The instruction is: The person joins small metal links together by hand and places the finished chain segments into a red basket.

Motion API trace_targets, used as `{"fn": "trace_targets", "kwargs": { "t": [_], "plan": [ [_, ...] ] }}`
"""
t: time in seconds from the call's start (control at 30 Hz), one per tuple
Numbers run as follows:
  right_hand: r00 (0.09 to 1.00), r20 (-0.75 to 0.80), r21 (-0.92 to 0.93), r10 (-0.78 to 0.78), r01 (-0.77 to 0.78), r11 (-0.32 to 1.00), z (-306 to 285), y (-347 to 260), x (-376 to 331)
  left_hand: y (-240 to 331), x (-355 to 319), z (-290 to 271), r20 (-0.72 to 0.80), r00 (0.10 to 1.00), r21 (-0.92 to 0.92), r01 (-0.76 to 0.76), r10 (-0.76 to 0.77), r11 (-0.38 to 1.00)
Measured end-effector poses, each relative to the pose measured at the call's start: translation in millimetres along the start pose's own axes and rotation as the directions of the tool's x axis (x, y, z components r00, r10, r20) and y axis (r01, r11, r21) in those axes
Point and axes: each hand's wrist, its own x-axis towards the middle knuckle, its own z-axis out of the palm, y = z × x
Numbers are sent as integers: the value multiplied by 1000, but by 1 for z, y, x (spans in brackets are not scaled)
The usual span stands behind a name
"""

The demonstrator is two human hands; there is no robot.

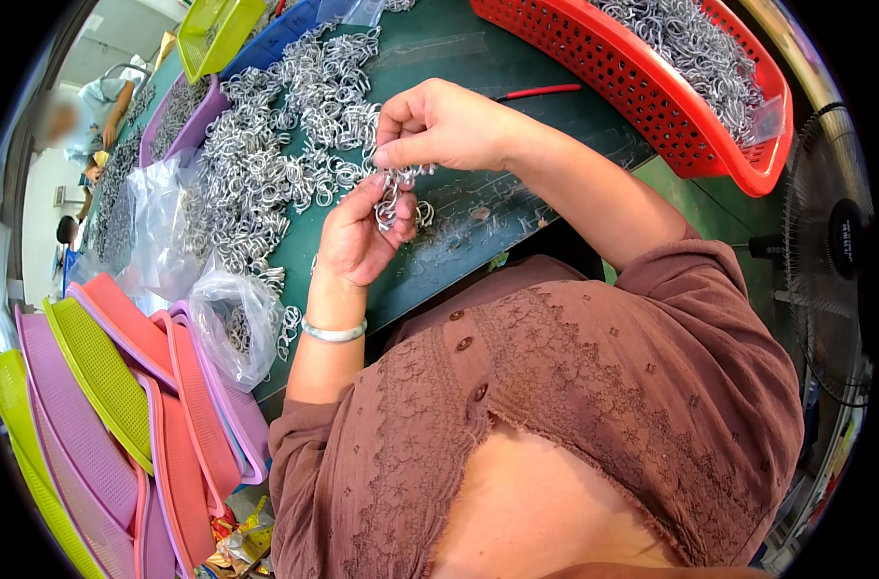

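My left hand point(354, 234) is closed round a small bunch of silver metal rings point(389, 206), bent like hooks or clasps; their exact kind is too small to tell. Just above it, my right hand point(446, 125) pinches at the top of the same bunch with thumb and fingers. A few more pieces show between the two hands, and some lie on the table by the left fingers. Beyond and to the left spreads a large loose heap of such metal pieces point(251, 145) on the dark green tabletop point(430, 265).
A red basket point(594, 68) full of metal pieces stands far right, near a red-handled tool point(544, 92). See-through plastic bags point(159, 222) lie left, above stacked coloured baskets point(92, 405). A fan point(830, 232) stands right. Another person point(101, 111) sits far left.
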Motion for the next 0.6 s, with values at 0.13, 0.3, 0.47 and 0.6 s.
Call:
{"fn": "trace_targets", "kwargs": {
  "t": [0.13, 0.3, 0.47, 0.6],
  "plan": [
    [996, -46, 76, 82, -78, 994, -9, 0, -2, 2, -2, 4, -23, 1000, 17, -4, 4, 1000],
    [987, -77, 80, 142, -136, 987, -16, 8, -5, 2, -4, 3, 7, 1000, -12, 0, 0, 1000],
    [986, -74, 101, 147, -140, 985, -19, 13, -10, 2, -4, 6, -10, 1000, -40, -1, 0, 999],
    [986, -78, 97, 148, -140, 985, -19, 17, -12, 2, -5, 6, 1, 1000, -45, -11, 11, 999]
  ]
}}
